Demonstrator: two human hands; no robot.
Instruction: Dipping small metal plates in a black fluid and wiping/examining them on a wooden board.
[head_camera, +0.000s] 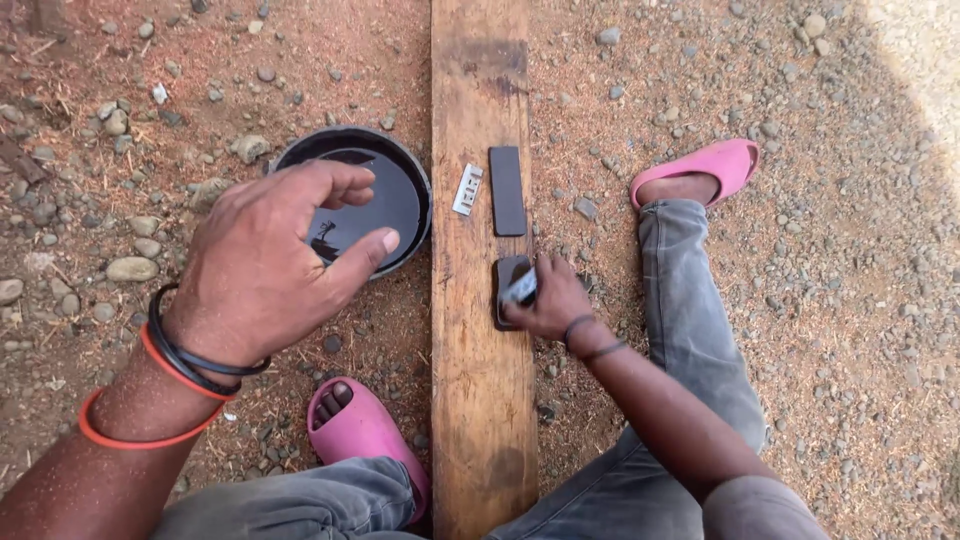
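I am pressing a small metal blade (520, 287) flat against a dark stone (508, 285) on the wooden plank (482, 400), my right hand (548, 300) pinching the blade tight at the plank's right edge. My left hand (262, 265) is hovering, fingers spread and holding nothing, over the black bowl of water (385, 195) on the ground to the left. I judge this to be the honing step; the next stroke is calling for an even, flat push along the stone. I am counting two dark stones, the second, longer stone (507, 190) lying farther up, and two blades, the spare blade (467, 189) just beside it. One bowl, one plank, two pink sandals (360, 432).
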